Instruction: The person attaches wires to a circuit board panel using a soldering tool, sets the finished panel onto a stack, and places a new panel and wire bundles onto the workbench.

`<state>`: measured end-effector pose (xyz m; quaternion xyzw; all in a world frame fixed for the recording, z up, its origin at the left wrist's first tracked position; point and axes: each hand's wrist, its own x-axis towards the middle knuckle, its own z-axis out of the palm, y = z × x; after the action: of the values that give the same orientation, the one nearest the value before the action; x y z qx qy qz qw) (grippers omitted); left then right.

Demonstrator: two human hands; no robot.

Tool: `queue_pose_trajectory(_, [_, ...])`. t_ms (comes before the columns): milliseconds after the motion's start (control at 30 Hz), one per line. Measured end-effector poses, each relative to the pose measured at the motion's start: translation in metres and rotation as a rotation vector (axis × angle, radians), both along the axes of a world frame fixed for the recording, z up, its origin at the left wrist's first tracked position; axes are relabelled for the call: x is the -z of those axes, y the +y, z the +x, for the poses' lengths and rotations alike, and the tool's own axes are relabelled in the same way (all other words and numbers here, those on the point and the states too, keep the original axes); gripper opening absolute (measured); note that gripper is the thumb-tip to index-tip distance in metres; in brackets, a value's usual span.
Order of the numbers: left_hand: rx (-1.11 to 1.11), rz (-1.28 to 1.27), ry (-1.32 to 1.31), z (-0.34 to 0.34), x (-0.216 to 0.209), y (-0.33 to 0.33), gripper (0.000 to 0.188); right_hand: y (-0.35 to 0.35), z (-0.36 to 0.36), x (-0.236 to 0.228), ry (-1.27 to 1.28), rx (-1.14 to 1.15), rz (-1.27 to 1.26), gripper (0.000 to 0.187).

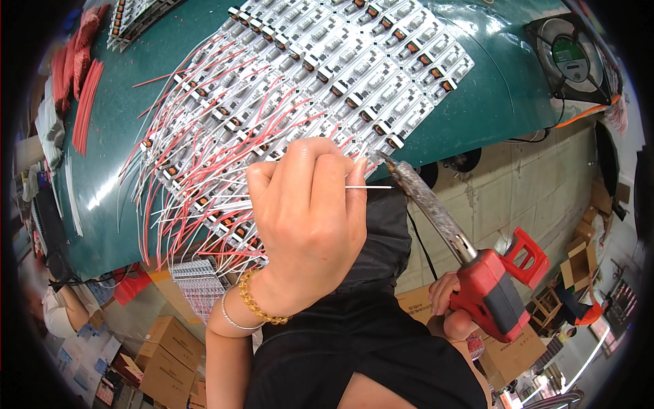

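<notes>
My left hand [310,204] is closed over the near part of a large panel of circuit boards [354,75], pinching white wires [371,187], one end of which sticks out to the right past my thumb. My right hand [446,300] grips a red and black soldering gun [487,290]. Its long metal barrel [432,208] reaches up and left, and the tip is at the panel's near right edge, beside my left fingertips. Whether the tip touches a board, I cannot tell. Many red and white wires [197,170] fan out from the boards on the left.
The panel lies on a green table [463,129]. Red wire bundles [85,109] and white wires [73,198] lie at the left. A small fan [569,58] stands at the far right. Below are a red stool [528,255] and cardboard boxes [167,361]. Another person's arm [71,310] shows at lower left.
</notes>
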<state>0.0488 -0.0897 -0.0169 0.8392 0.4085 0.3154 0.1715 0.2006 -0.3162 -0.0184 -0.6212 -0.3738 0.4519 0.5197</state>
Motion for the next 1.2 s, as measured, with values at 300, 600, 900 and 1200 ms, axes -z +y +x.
queue_pose_trajectory(300, [-0.005,0.026,0.009,0.002,-0.007,0.0,0.016,0.026,-0.02,-0.022,0.221,0.284,0.069,0.053])
queue_pose_trajectory(600, [-0.028,0.059,-0.205,-0.033,-0.045,0.018,0.009,0.061,-0.009,-0.028,0.056,0.188,0.139,0.083])
queue_pose_trajectory(900, [-0.108,-0.41,-0.121,-0.029,-0.049,0.153,0.021,0.128,0.021,-0.041,-0.309,0.266,0.049,0.064])
queue_pose_trajectory(1200, [-0.077,-0.471,-0.141,-0.005,-0.007,0.195,0.021,0.205,0.019,-0.044,-0.226,0.209,0.015,0.076])
